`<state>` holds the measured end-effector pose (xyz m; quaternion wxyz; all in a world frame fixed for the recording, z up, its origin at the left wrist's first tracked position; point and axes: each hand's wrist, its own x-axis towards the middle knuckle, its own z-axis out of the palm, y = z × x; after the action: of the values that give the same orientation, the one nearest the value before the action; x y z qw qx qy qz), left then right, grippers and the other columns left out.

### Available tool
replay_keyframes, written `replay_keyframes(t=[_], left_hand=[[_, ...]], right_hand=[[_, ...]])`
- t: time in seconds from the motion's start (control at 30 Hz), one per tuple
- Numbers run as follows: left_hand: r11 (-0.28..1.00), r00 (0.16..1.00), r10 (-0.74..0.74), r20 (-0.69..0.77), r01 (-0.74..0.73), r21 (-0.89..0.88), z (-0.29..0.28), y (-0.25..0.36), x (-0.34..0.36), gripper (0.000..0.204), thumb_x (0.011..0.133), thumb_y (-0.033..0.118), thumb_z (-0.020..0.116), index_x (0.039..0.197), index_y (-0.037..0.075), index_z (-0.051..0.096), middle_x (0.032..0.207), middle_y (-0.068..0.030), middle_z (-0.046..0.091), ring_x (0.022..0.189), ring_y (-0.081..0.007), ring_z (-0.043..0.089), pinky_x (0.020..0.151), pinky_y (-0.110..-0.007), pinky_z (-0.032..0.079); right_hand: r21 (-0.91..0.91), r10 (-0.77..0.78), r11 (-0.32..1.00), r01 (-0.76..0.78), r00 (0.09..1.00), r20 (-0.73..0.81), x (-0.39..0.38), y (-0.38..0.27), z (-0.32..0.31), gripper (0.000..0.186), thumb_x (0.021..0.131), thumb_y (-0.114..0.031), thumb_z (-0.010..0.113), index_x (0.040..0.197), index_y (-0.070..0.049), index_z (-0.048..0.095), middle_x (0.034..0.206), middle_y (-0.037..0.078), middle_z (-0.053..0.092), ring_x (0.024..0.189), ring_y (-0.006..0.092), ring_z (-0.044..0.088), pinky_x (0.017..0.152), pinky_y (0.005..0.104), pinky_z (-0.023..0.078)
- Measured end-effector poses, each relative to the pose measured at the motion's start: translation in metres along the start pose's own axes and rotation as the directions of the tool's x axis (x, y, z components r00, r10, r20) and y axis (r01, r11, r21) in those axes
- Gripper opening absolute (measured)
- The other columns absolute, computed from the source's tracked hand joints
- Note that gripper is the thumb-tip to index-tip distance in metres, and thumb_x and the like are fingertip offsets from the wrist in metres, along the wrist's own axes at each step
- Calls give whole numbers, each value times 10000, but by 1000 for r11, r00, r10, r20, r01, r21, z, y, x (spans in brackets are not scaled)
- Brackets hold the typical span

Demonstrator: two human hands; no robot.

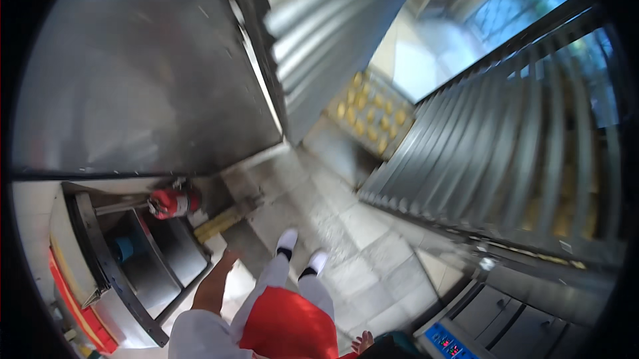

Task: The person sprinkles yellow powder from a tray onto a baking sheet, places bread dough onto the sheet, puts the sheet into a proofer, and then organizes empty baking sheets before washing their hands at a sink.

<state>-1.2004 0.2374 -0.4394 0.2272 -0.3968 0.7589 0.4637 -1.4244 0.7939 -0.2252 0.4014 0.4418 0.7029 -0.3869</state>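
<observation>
My left hand (230,258) hangs low beside my left leg, near a metal basin unit (160,309). Its fingers are small and smeared, and I make out nothing held in it. At the lower edge, my right hand (363,342) shows only its fingers, which look apart with nothing between them. Just right of it is a dark teal shape (397,342) that I cannot make out. A red apron (287,324) covers my front, over white trousers. Farther ahead, a tray (406,110) holds several yellowish pieces, possibly dough, between two ridged metal racks; neither hand touches it.
Ridged metal racks (333,19) (479,139) flank the way ahead. A large steel panel (146,66) fills the upper left. A red fire extinguisher (174,203) stands below it. Grey tiles (356,262) floor the passage. A blue control panel (447,340) sits at lower right.
</observation>
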Motion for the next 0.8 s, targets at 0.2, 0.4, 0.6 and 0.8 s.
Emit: replay_keyframes(t=[0.2,0.4,0.6,0.8], left_hand=[[670,486,-463,-741,-356,-652,-227,39,-65,451,772,332,602,1118,50,537,955,-92,540,835,-180,503,713,-336,416],[801,-176,-509,-842,-455,-390,-463,206,-186,704,700,217,679,1281,-31,367,1289,-216,406,1198,-314,382,1001,-370,297],[704,222,-138,-965,-664,-253,-515,264,-269,602,649,128,583,1220,0,442,1190,-181,511,1123,-301,457,939,-356,340],[854,56,-22,-998,-518,-48,-457,226,-292,508,697,161,538,1166,-22,470,1088,-208,565,1015,-345,529,883,-371,388]], right_hand=[[48,-250,968,246,958,139,-41,-103,14,542,833,-333,541,1296,-124,351,1014,154,533,739,269,563,611,406,481],[96,-416,909,406,870,263,-70,-179,56,485,836,-293,546,1258,-103,399,1045,130,528,804,258,550,639,384,473],[51,-464,877,477,815,347,-88,-182,45,422,841,-273,525,1220,-109,439,1059,122,533,870,266,547,694,413,462],[43,-305,951,307,899,315,-39,-118,1,361,832,-247,547,1165,-120,486,945,104,538,769,250,545,621,388,467]])
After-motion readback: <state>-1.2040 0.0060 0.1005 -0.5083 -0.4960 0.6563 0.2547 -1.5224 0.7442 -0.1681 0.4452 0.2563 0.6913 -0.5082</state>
